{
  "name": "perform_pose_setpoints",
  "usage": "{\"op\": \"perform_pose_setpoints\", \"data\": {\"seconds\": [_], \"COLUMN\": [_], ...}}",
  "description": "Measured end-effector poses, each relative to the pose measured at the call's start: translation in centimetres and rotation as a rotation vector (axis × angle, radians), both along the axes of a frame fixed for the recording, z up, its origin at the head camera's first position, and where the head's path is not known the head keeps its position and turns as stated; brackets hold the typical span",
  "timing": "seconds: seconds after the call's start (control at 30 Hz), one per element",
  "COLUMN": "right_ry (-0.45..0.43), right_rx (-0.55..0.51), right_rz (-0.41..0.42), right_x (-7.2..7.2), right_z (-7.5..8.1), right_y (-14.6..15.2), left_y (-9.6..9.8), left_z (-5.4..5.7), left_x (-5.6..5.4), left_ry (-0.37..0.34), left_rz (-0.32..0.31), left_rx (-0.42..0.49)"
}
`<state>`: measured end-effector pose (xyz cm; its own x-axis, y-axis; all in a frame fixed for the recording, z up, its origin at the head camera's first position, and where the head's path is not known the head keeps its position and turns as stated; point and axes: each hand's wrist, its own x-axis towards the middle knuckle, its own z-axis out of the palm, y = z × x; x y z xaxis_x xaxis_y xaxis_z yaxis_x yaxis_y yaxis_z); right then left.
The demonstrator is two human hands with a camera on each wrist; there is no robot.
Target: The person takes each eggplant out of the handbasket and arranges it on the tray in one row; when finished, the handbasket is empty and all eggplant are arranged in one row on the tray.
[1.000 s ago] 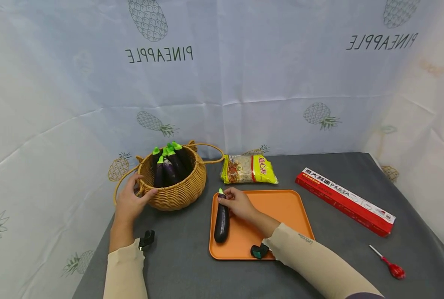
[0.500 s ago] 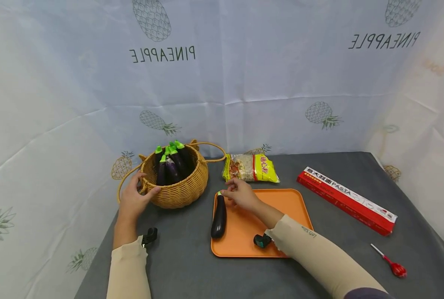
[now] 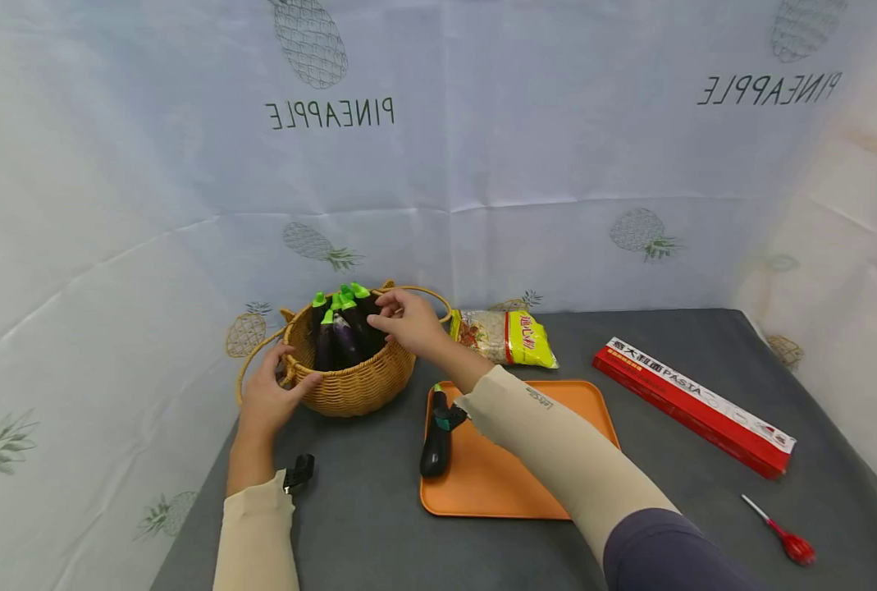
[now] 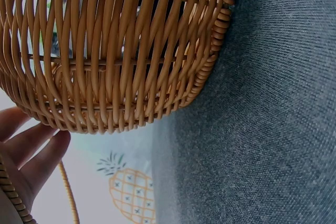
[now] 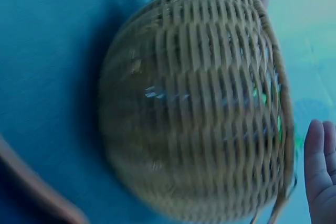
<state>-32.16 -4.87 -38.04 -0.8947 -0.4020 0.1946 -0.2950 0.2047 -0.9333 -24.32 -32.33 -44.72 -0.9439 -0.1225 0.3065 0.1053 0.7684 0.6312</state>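
Observation:
A wicker basket [image 3: 357, 387] holds several dark eggplants [image 3: 325, 346] with green caps. My left hand [image 3: 268, 398] holds its left side, the thumb at the front rim; the left wrist view shows the fingers [image 4: 44, 158] against the weave. Over the basket's right rim my right hand [image 3: 408, 322] reaches toward the eggplants, fingers loosely bent and nothing between them. It appears at the right edge of the right wrist view, beyond the rim. A single eggplant [image 3: 435, 447] lies on the left part of an orange tray [image 3: 497, 492], partly covered by the right wrist's camera strap.
Behind the tray lies a yellow bag of pasta [image 3: 530, 341]. A long red pasta box [image 3: 692, 410] rests to the right, and a red lollipop [image 3: 796, 546] lies nearer the front. A pineapple-print cloth [image 3: 519, 164] hangs behind the dark table [image 3: 364, 525].
My right hand let go of the eggplant on the tray and moved left and away to the basket. My left hand has stayed at the basket's left side.

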Motion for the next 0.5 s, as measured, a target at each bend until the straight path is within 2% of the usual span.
{"op": "perform_pose_setpoints", "data": {"seconds": [0.1, 0.27, 0.5], "right_ry": [0.018, 0.044, 0.031], "right_rx": [0.045, 0.198, 0.398], "right_rz": [0.009, -0.003, -0.128], "right_x": [-0.8, -2.3, -3.2], "right_z": [0.8, 0.4, -0.1], "right_y": [-2.5, -6.0, -8.7], "left_y": [0.2, 0.4, 0.6], "left_z": [0.0, 0.0, 0.0], "left_x": [0.1, 0.4, 0.7], "left_ry": [-0.007, 0.018, 0.040], "left_rz": [0.003, 0.020, 0.023], "left_rx": [0.006, -0.008, -0.022]}}
